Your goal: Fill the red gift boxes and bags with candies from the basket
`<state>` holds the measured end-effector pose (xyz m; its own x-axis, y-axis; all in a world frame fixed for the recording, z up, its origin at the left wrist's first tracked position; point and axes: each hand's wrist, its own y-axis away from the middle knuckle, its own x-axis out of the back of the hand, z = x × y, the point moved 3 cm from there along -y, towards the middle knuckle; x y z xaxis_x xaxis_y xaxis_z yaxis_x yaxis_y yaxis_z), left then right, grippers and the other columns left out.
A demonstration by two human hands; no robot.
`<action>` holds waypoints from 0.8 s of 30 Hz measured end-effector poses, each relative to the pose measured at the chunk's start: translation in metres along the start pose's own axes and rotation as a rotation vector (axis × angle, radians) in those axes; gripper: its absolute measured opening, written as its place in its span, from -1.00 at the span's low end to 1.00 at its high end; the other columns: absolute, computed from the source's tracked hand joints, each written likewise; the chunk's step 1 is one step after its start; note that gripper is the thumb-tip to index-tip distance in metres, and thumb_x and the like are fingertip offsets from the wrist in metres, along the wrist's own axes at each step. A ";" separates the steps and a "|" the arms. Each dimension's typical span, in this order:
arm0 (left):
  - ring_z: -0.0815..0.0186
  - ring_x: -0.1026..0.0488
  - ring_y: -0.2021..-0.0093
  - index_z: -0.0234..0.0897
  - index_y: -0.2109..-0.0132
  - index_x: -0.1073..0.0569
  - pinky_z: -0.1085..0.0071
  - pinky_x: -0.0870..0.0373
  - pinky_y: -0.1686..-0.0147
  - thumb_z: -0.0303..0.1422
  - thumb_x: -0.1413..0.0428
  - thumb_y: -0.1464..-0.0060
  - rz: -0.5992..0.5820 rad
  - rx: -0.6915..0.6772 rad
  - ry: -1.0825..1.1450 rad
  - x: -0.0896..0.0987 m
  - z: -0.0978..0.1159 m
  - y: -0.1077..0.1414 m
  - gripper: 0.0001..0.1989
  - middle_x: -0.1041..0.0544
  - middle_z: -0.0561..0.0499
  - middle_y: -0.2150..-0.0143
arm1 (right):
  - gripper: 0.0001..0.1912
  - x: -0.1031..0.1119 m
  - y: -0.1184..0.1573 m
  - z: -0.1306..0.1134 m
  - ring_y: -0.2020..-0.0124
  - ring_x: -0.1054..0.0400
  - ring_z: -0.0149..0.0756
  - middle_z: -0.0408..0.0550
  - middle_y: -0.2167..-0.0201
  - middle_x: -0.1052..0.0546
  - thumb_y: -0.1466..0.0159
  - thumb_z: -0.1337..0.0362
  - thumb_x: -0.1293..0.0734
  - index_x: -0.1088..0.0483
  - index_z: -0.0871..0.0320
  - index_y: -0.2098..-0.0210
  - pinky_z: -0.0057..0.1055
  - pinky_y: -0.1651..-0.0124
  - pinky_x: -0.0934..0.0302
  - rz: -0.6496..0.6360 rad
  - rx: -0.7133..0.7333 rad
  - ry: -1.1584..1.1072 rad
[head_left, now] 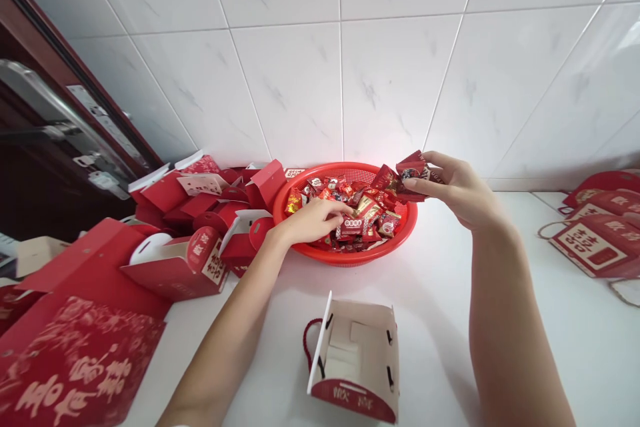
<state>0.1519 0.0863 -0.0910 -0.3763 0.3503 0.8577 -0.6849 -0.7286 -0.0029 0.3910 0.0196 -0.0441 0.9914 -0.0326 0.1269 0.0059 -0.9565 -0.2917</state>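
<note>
A red plastic basket (345,259) full of wrapped candies (367,207) stands against the tiled wall. Over its left side lies my left hand (320,219), fingers a little apart and touching the candies, with no candy visibly gripped. At the basket's right rim my right hand (453,187) is closed on several dark red wrapped candies (414,173), pinched between thumb and fingers. In front of the basket sits an open red gift box (355,397) with a pale inside, black cord ends in its walls and a red cord handle at its left. Its visible floor holds no candy.
Many red gift boxes (175,267) with raised flaps crowd the left side of the white table (430,327). More closed red boxes (595,240) with cord handles stand at the right. A dark door (40,100) with a metal handle is at the far left.
</note>
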 end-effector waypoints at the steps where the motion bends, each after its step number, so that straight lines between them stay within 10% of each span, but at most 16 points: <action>1: 0.20 -0.59 0.17 -0.23 -0.15 -0.55 0.35 -0.44 0.09 -0.38 0.00 -0.24 0.025 0.012 0.023 0.004 -0.003 0.002 -0.60 -0.68 0.00 0.10 | -0.59 0.000 0.000 0.000 0.16 -0.58 -0.05 0.00 0.24 -0.64 -0.08 0.10 -0.60 -0.53 0.13 0.16 -0.03 -0.01 -0.51 -0.004 0.001 0.004; 24: 0.17 -0.61 0.06 -0.23 -0.19 -0.47 0.38 -0.47 0.11 -0.32 -0.11 -0.16 -0.086 0.203 -0.084 0.015 -0.032 0.010 -0.56 -0.66 -0.07 0.04 | -0.61 -0.001 -0.001 0.003 0.16 -0.57 -0.04 0.01 0.23 -0.64 -0.12 0.08 -0.57 -0.52 0.12 0.15 -0.06 0.04 -0.52 -0.016 0.005 0.084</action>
<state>0.1190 0.1035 -0.0945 -0.2626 0.3721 0.8903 -0.5693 -0.8047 0.1685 0.3907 0.0215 -0.0467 0.9766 -0.0415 0.2110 0.0229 -0.9555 -0.2941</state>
